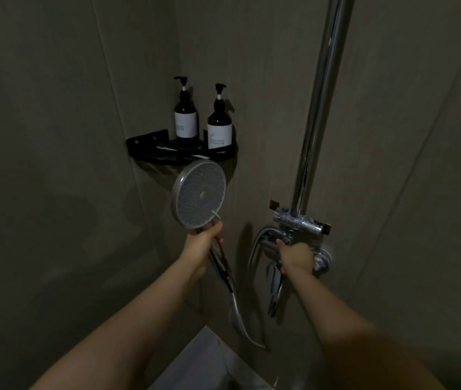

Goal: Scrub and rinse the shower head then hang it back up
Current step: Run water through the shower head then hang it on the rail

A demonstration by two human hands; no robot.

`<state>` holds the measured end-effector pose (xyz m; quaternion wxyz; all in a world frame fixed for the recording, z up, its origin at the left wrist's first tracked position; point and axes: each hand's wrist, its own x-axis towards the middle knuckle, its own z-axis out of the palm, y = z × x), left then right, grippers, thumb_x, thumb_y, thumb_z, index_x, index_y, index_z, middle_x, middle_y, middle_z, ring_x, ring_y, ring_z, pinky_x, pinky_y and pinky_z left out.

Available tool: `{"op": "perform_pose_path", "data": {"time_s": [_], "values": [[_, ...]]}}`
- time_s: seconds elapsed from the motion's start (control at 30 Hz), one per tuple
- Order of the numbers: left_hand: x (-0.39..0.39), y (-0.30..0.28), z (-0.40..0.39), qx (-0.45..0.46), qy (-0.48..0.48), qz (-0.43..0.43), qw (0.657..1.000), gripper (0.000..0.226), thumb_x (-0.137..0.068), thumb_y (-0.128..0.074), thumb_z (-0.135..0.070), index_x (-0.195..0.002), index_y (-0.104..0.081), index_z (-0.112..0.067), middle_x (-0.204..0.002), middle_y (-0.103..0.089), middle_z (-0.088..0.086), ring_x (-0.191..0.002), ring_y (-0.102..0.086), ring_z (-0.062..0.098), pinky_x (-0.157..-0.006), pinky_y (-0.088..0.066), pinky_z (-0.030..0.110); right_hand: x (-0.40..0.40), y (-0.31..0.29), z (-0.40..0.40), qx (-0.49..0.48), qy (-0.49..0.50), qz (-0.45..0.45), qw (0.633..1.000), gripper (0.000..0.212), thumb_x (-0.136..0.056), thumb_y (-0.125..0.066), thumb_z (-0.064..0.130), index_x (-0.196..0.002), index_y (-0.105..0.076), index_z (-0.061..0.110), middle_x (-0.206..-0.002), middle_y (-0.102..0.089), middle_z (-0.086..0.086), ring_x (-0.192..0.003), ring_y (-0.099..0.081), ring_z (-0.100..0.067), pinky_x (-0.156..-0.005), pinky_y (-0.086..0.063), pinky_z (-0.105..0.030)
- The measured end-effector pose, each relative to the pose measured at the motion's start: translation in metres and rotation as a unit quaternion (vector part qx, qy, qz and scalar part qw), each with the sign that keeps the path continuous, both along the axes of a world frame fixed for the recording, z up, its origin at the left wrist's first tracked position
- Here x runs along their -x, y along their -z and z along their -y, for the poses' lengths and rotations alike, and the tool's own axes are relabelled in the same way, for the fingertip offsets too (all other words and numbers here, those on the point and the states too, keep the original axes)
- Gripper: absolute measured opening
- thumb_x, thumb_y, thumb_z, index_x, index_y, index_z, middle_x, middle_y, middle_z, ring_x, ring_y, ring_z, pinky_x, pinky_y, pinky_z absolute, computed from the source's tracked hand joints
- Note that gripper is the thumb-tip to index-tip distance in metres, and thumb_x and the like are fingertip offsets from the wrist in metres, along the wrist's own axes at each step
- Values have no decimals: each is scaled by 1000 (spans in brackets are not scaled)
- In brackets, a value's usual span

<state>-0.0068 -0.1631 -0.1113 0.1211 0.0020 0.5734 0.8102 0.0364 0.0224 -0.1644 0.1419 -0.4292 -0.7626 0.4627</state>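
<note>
Room: a dim shower corner with grey-brown wall panels; a pale patch of floor shows at the bottom.
Shelf: a black corner shelf is fixed where the 2 walls meet.
Bottles: 2 dark pump bottles stand on the shelf, side by side.
Labels: each bottle has a white label; the print is too small to read.
Pipe: a chrome pipe runs up the right wall from the tap.
Left hand: the left hand is closed round the handle of the shower head.
Shower head: it is held upright just below the shelf, its round nozzle face turned toward the camera.
Hose: a metal hose hangs from the handle.
Right hand: the right hand is closed on the tap's control, below the pipe.
</note>
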Motion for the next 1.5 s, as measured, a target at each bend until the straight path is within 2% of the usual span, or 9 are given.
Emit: {"op": "perform_pose_path", "data": {"time_s": [0.4,0.57,0.73,0.87,1.0,1.17,1.33,1.4,1.5], "values": [[7,-5,-4,-7,-12,19,1000,21,-87,-55,2,-70,-51,-11,-68,-46,5,-61,-45,14,-61,-40,24,9,-2,7,-312,-122,197,921,28,-94,-39,11,-115,-57,6,-111,-64,-14,-100,-63,-28,-75,-54,-36],[7,-2,-9,2,2,22,1000,22,-88,-54,-1,-70,-50,-13,-61,-44,3,-57,-43,14,-58,-40,21,15,3,9,-287,-135,207,925,29,-94,-38,11,-117,-55,3,-115,-63,-15,-105,-62,-29,-80,-52,-36],[8,0,-17,-2,0,37,999,22,-88,-56,-2,-69,-52,-13,-42,-49,-7,-50,-45,12,-55,-40,21,24,2,4,100,-14,24,995,34,-98,-31,14,-128,-42,1,-120,-56,-18,-101,-56,-29,-76,-49,-34],[5,3,-18,-2,3,37,999,21,-87,-56,-2,-69,-53,-12,-43,-51,-8,-40,-51,3,-47,-44,16,16,8,8,445,86,-204,868,36,-98,-22,24,-71,-44,13,-65,-38,-3,-49,-40,-13,-27,-33,-11],[2,5,-16,9,1,42,999,20,-87,-57,-3,-70,-53,-12,-56,-50,-1,-49,-48,9,-53,-44,18,20,8,15,586,150,-299,738,44,-99,-22,34,-62,-35,13,-51,-33,0,-15,-26,-7,-21,-14,-9],[2,8,-8,15,14,70,997,18,-88,-58,-7,-73,-51,-13,-64,-46,2,-57,-46,14,-61,-43,28,29,15,20,616,176,-360,678,39,-97,-22,25,-61,-34,14,-40,-26,2,-17,-19,-7,-23,-11,-10],[9,8,-1,5,-7,56,998,18,-92,-51,-2,-76,-49,-11,-66,-44,5,-60,-44,17,-64,-41,31,26,22,13,528,138,-278,791,36,-97,-23,16,-72,-47,12,-30,-43,3,-23,-39,-5,-29,-29,-10],[13,9,0,19,-3,38,999,24,-90,-45,6,-77,-49,-13,-70,-44,4,-64,-44,15,-66,-39,28,24,22,15,423,107,-221,872,30,-97,-30,9,-104,-58,-1,-69,-66,-10,-64,-64,-15,-51,-43,-19],[14,15,-1,79,-6,17,997,27,-89,-40,13,-79,-48,-11,-73,-47,4,-67,-47,14,-62,-46,19,16,22,32,220,244,-175,928,33,-96,-39,15,-117,-53,-5,-117,-59,-27,-107,-58,-37,-73,-42,-32]]}}
